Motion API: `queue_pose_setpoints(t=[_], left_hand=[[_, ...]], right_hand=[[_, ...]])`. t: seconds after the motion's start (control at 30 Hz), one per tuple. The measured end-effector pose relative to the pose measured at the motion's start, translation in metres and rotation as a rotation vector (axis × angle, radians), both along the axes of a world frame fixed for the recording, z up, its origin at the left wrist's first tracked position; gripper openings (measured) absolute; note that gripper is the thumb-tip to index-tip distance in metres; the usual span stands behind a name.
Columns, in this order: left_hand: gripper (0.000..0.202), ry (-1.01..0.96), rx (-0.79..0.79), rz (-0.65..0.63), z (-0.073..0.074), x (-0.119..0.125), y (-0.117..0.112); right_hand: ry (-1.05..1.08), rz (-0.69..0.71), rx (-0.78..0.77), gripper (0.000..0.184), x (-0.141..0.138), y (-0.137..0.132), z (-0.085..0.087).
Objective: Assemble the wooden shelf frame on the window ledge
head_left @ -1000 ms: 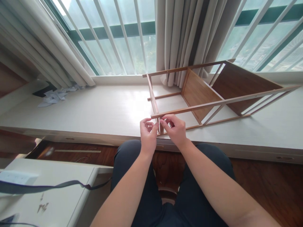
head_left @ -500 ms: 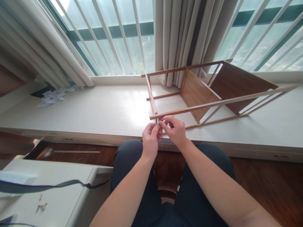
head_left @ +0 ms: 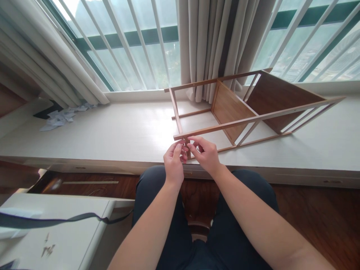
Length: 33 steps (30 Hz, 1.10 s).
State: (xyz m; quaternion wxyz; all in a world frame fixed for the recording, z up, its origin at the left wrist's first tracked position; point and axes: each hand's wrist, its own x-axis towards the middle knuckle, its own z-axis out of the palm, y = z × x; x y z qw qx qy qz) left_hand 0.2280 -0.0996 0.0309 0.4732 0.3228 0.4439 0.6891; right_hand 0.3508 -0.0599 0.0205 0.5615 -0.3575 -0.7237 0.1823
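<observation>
A brown wooden shelf frame [head_left: 225, 125] lies on its side on the pale window ledge [head_left: 123, 127], with two panels set between its rails. At its near left corner, my left hand [head_left: 174, 163] has its fingers bent in a pinch just under the rail end. Something small may be between those fingertips, too small to name. My right hand [head_left: 206, 154] is beside it, thumb and forefinger curled close together against the same corner. Whatever its fingertips hold, if anything, is hidden.
A white table [head_left: 81, 225] at lower left bears a small heap of metal fasteners [head_left: 48, 250] and a dark strap [head_left: 64, 219]. Torn white paper [head_left: 60, 119] lies at the ledge's far left. Curtains [head_left: 208, 45] hang behind the frame before barred windows.
The view has shifted slightly, so the frame sits a little further left. My fingertips have parted slightly from each other at the corner; both hands stay beside it.
</observation>
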Motion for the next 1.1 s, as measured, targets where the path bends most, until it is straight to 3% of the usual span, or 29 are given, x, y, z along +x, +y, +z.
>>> queue_pose_setpoints(t=[0.2,0.53,0.7,0.83,1.1], left_hand=[[0.032,-0.023,-0.011,-0.03,0.005,0.003,0.006],[0.038,-0.006,-0.011,0.031,0.006,0.005,0.013],[0.036,-0.017,-0.025,0.044,0.007,0.005,0.014],[0.036,-0.044,-0.026,0.033,0.006,0.005,0.016],[0.032,-0.083,-0.015,0.004,0.005,0.003,0.016]], right_hand=[[-0.031,0.02,-0.025,0.025,0.004,-0.001,0.001],[-0.049,0.088,-0.036,0.03,0.008,-0.005,0.007],[-0.022,0.13,-0.171,0.024,0.014,-0.008,0.007],[0.047,0.079,-0.305,0.016,0.02,-0.011,0.005],[-0.014,0.008,-0.27,0.018,0.029,-0.015,0.008]])
